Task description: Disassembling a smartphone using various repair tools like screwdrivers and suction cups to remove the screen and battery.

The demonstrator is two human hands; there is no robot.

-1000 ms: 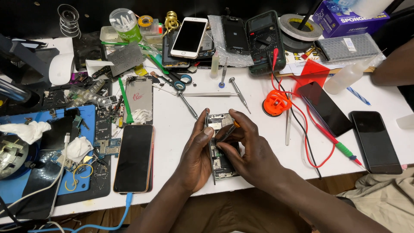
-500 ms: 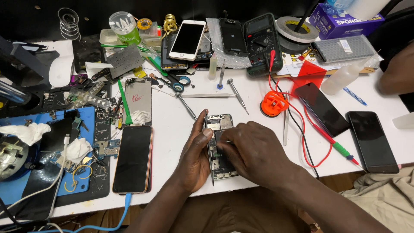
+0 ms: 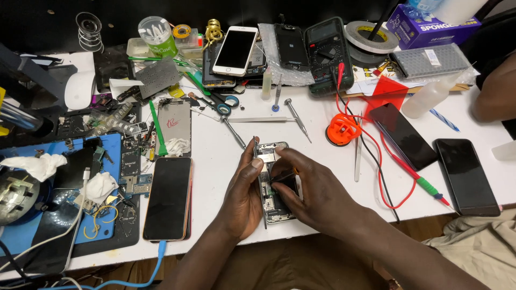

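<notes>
An opened phone with its inner parts exposed lies on the white table in front of me. My left hand grips its left edge, thumb along the side. My right hand covers the lower middle of the phone, and its fingertips press a small dark part inside it. Most of the phone's lower half is hidden under both hands.
A black phone on a blue cable lies to the left, next to a blue mat strewn with parts. Screwdrivers, an orange suction cup, a multimeter with red leads and two dark phones sit behind and right. Another person's arm rests far right.
My right hand has slid down over the phone's middle, with its fingers curled onto a part inside. The left hand keeps its hold on the phone's edge.
</notes>
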